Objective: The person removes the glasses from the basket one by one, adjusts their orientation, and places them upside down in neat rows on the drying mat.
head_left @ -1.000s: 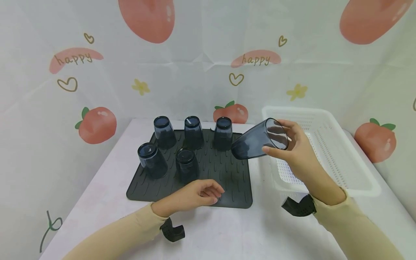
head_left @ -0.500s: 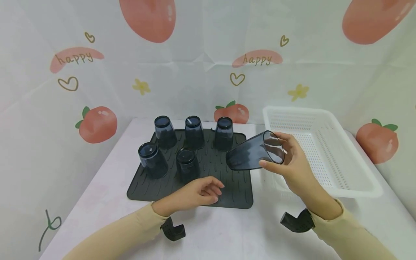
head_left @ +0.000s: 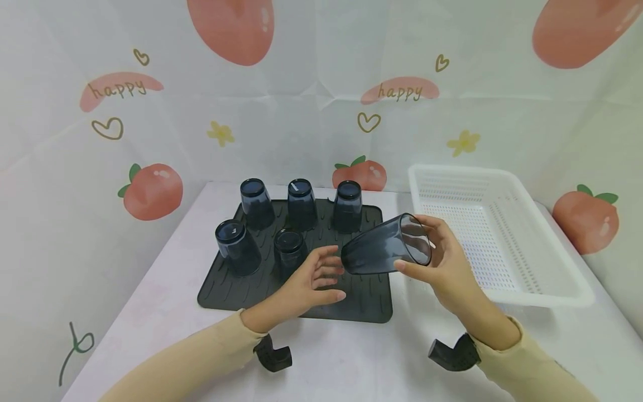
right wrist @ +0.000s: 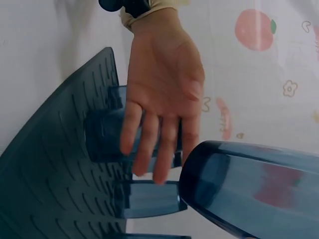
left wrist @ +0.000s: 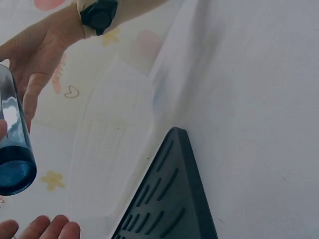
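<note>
My right hand [head_left: 444,273] grips a dark blue-tinted glass [head_left: 379,248] near its rim, the glass tilted with its base pointing left over the mat. My left hand [head_left: 311,285] is held with fingers spread and palm facing the glass, its fingertips close to the base. In the right wrist view the left hand's palm [right wrist: 164,74] shows beside the glass base. Several matching glasses stand upside down on the black ribbed mat [head_left: 346,301]: three in the back row, including a back right glass [head_left: 347,206], and two in front, including a front left glass [head_left: 238,248].
A white perforated plastic basket [head_left: 557,262] stands on the right of the white table [head_left: 361,363]. Behind, a white cloth [head_left: 301,128] printed with peaches, flowers and "happy" hangs down. Each wrist wears a black camera, such as the right camera [head_left: 454,353].
My right hand has brought the glass left and lower, away from the basket toward the mat. My left hand has lifted and opened its fingers toward the glass's base.
</note>
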Demonstrator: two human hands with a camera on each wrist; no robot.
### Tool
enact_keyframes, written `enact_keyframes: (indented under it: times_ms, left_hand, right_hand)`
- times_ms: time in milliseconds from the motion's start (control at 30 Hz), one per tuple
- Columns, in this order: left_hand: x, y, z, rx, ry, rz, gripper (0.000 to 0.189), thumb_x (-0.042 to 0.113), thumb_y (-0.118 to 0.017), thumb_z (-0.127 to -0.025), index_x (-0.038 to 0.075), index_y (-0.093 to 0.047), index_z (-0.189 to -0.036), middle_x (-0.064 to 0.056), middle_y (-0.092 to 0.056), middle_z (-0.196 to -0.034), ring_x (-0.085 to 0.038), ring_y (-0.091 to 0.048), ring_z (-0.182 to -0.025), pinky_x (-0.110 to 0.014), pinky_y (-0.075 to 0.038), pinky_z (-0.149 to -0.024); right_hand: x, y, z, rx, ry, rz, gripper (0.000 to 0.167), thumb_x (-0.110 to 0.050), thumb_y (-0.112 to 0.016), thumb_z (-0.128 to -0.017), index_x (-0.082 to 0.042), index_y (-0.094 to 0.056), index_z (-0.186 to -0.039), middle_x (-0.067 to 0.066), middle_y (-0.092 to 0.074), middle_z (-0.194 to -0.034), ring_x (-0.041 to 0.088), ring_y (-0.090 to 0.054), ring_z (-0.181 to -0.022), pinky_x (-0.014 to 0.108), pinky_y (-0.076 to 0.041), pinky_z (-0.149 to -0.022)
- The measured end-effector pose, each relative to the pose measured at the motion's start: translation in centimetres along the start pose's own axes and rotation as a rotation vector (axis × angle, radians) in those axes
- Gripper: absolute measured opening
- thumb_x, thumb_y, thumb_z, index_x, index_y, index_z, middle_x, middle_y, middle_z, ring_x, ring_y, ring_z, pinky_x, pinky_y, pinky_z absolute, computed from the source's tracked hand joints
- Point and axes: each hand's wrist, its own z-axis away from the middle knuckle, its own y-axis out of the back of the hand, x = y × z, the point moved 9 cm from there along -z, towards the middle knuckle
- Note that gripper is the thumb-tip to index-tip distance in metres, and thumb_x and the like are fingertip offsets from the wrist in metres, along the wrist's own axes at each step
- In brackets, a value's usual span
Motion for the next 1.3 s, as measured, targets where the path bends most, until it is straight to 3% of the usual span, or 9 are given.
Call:
enact_keyframes:
  times_ms: [300,600,833,1000,1167,1300]
  left_hand:
    - [1.0,0.1,-0.7,0.052,-0.058,0.095,0.091,0.01,-0.075,-0.084,0.018,-0.015,-0.153,-0.014,-0.025,-0.154,-0.036,-0.036,-0.136,-0.052,-0.038,-0.109]
    - [2.1,-0.2,-1.3,0.053,-0.104,0.139,0.091,0.01,-0.077,-0.082,0.017,-0.02,-0.152,-0.016,-0.024,-0.154,-0.035,-0.036,-0.137,-0.052,-0.039,-0.106]
    - [2.1,-0.6,-1.6,0.049,-0.109,0.171,0.086,0.004,-0.076,-0.082,0.016,-0.026,-0.151,-0.013,-0.03,-0.151,-0.031,-0.036,-0.138,-0.04,-0.047,-0.099]
    - [2.1,-0.8,-1.6,0.036,-0.133,0.178,0.083,0.008,-0.076,-0.083,0.009,-0.026,-0.15,-0.014,-0.031,-0.15,-0.026,-0.04,-0.134,-0.035,-0.051,-0.096]
    - [2.5,-1.0,-1.5,0.03,-0.17,0.202,0.076,0.004,-0.075,-0.083,0.007,-0.032,-0.146,-0.016,-0.036,-0.144,-0.018,-0.048,-0.123,-0.029,-0.054,-0.091]
    - [2.5,-1.1,-1.5,0.033,-0.181,0.209,0.073,-0.002,-0.074,-0.082,0.004,-0.035,-0.144,-0.014,-0.04,-0.137,-0.017,-0.05,-0.119,-0.029,-0.054,-0.091]
  right_hand:
    - [0.0,-0.3,0.4,0.01,0.021,-0.014,0.071,0.02,-0.067,-0.074,-0.013,-0.042,-0.131,0.001,-0.053,-0.122,0.011,-0.058,-0.111,0.019,-0.054,-0.086]
    - [0.0,-0.8,0.7,0.008,0.035,-0.035,0.072,0.021,-0.067,-0.072,-0.012,-0.043,-0.131,0.002,-0.053,-0.122,0.012,-0.059,-0.11,0.019,-0.053,-0.087]
    - [-0.1,-1.2,0.8,-0.002,0.057,-0.071,0.072,0.022,-0.067,-0.071,-0.013,-0.044,-0.13,0.003,-0.053,-0.121,0.013,-0.06,-0.109,0.021,-0.054,-0.087]
    - [0.0,-1.4,0.9,-0.011,0.058,-0.099,0.071,0.021,-0.067,-0.072,-0.013,-0.044,-0.13,0.004,-0.053,-0.122,0.014,-0.06,-0.109,0.022,-0.054,-0.087]
    - [0.3,-1.4,1.0,-0.007,0.028,-0.106,0.069,0.019,-0.067,-0.074,-0.014,-0.043,-0.13,0.004,-0.051,-0.123,0.014,-0.058,-0.11,0.021,-0.053,-0.088]
    - [0.8,-1.2,1.2,0.002,-0.01,-0.088,0.068,0.016,-0.067,-0.076,-0.015,-0.042,-0.131,0.004,-0.049,-0.124,0.014,-0.056,-0.111,0.02,-0.052,-0.089]
